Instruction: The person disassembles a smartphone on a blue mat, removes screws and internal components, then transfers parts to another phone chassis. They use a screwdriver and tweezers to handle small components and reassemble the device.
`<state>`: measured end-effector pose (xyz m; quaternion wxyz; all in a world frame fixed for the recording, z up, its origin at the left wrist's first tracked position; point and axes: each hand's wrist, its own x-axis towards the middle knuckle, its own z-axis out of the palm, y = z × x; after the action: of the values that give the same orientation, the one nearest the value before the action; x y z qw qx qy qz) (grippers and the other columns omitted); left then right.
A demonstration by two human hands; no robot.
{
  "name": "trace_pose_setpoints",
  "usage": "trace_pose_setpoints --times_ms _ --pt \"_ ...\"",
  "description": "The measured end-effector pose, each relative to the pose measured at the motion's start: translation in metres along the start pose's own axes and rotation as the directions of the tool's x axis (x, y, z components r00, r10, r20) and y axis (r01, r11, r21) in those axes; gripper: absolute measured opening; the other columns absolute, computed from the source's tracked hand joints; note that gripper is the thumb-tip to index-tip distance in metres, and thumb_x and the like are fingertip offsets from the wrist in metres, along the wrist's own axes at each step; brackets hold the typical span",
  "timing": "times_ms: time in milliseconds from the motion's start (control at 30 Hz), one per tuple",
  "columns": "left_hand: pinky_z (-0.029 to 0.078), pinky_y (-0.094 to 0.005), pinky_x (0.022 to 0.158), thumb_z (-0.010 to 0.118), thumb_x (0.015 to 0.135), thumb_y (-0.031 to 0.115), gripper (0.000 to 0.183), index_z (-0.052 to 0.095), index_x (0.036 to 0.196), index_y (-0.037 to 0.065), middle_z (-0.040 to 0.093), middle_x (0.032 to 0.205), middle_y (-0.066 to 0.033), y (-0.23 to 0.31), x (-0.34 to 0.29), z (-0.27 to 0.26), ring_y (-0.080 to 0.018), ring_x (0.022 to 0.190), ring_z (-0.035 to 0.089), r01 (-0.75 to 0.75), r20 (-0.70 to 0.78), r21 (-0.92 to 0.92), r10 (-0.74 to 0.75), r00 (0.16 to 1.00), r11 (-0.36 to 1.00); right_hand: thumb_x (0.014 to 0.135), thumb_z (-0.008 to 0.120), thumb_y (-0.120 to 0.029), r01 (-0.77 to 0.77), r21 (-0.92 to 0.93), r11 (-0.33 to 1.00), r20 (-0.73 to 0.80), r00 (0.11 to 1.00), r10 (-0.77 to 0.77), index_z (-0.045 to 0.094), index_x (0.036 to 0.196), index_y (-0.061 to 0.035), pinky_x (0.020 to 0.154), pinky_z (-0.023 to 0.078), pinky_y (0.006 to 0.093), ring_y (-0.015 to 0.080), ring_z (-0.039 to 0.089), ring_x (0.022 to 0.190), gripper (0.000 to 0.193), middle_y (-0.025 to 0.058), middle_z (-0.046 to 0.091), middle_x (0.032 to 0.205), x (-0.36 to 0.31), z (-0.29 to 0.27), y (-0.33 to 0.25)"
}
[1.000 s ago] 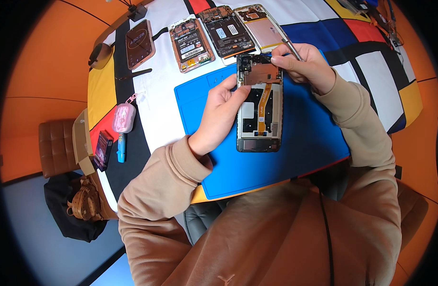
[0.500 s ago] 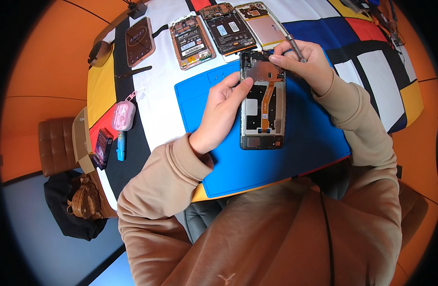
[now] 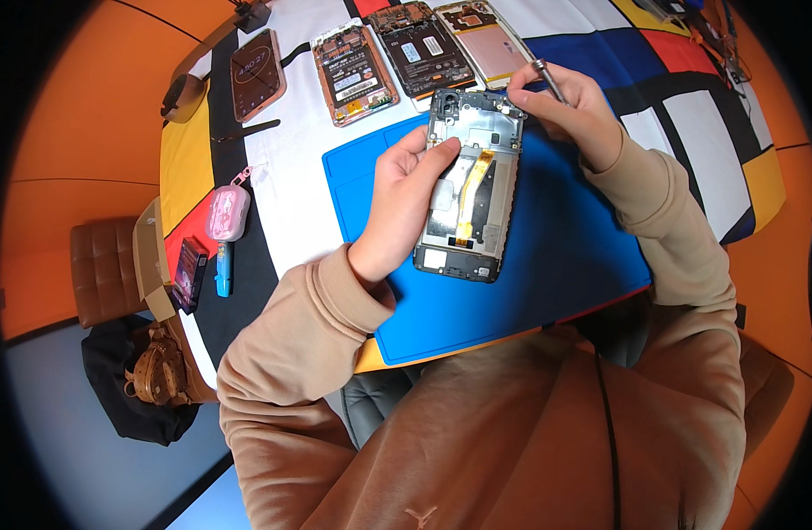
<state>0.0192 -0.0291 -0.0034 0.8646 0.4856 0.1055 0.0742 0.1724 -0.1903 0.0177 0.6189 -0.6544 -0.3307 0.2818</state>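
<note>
"How many phones are the hands holding?"

"Just one. The phone (image 3: 489, 207) is tilting a little over the one blue mat (image 3: 560, 265), and its insides are showing. One yellow strip (image 3: 467, 203) is running down its middle."

"What are the two hands doing?"

"The left hand (image 3: 406, 193) is gripping the phone's left side. Its thumb is lying on the open face, and its other fingers are curling and partly hiding behind. The right hand (image 3: 572, 113) is bending in at the top right corner. Its thumb and first finger are almost meeting there, but I can't tell if they are pinching the phone. That hand is also holding one metal tool (image 3: 551, 81), which is poking out above the fingers."

"What is lying farther back?"

"Three opened phones (image 3: 423, 55) are lying in a row, and one lit phone (image 3: 258, 76) is lying to their left. I'm counting five phones in all."

"And over on the left?"

"One thin black stick (image 3: 249, 130) is lying just below the lit phone. One pink case (image 3: 227, 214) is lying lower down, with one blue stick (image 3: 224, 269) just below it and one dark box (image 3: 190, 274) beside that. One brown bag (image 3: 157, 375) is resting past the table."
</note>
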Motion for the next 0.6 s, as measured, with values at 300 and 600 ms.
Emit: trace_pose_setpoints --times_ms 300,600 --pt "0.053 -0.0203 0.066 0.052 0.099 0.015 0.024 0.059 0.114 -0.003 0.071 0.096 -0.0096 0.0013 0.0004 -0.0012 -0.0091 0.075 0.068 -0.005 -0.027 0.036 0.006 1.000 0.999 0.089 0.068 -0.037 -0.139 0.053 0.989 0.241 0.963 0.123 0.064 0.090 -0.0036 0.044 0.020 0.0209 0.0020 0.033 0.046 0.033 -0.0056 0.043 0.056 -0.0010 -0.0024 0.0017" --pt "0.054 -0.0216 0.070 0.056 0.098 0.013 0.023 0.058 0.117 -0.001 0.070 0.101 -0.0082 0.0016 -0.0022 0.0020 -0.0090 0.081 0.067 0.004 0.063 -0.040 -0.002 0.998 0.999 0.087 0.070 -0.035 -0.123 0.024 0.992 0.177 0.977 0.116 0.064 0.088 -0.0049 0.045 0.021 0.0208 0.0015 0.033 0.047 0.031 -0.0064 0.043 0.056 -0.0013 -0.0016 0.0032"
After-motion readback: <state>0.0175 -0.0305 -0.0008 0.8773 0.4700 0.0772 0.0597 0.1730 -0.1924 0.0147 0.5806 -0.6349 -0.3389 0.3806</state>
